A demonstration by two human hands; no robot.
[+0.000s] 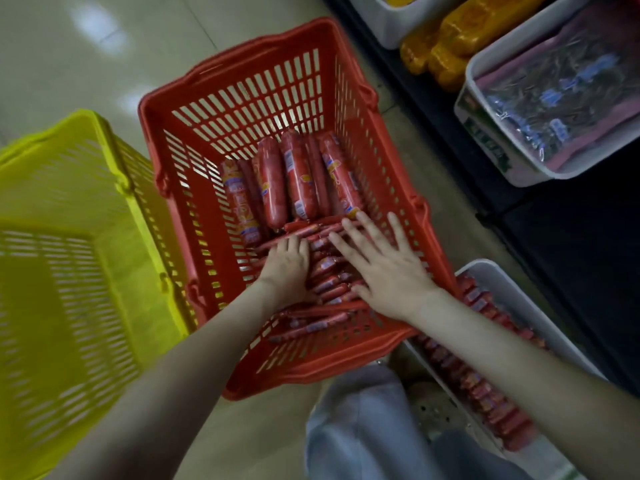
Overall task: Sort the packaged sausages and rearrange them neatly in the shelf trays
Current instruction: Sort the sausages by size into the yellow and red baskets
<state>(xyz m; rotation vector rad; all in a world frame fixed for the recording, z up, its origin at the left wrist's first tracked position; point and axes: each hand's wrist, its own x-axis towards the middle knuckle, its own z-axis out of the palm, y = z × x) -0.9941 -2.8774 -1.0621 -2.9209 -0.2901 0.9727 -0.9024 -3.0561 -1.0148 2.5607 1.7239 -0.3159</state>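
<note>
Pale tiled floor [104, 36] lies under the slatted red plastic basket [242, 53]. The thin red packaged sausages [329, 282] you are sorting lie crosswise at its near end, with fat red sausage chubs [298, 174] stacked lengthwise beyond them. Your right hand [384, 268] rests flat on the thin ones, fingers spread wide. Your left hand [285, 265] dips among them with its fingertips hidden, so whether it grips cannot be told. Square a bundle between both palms, ends level, before lifting it toward the white plastic tray [519, 289] beside the basket.
</note>
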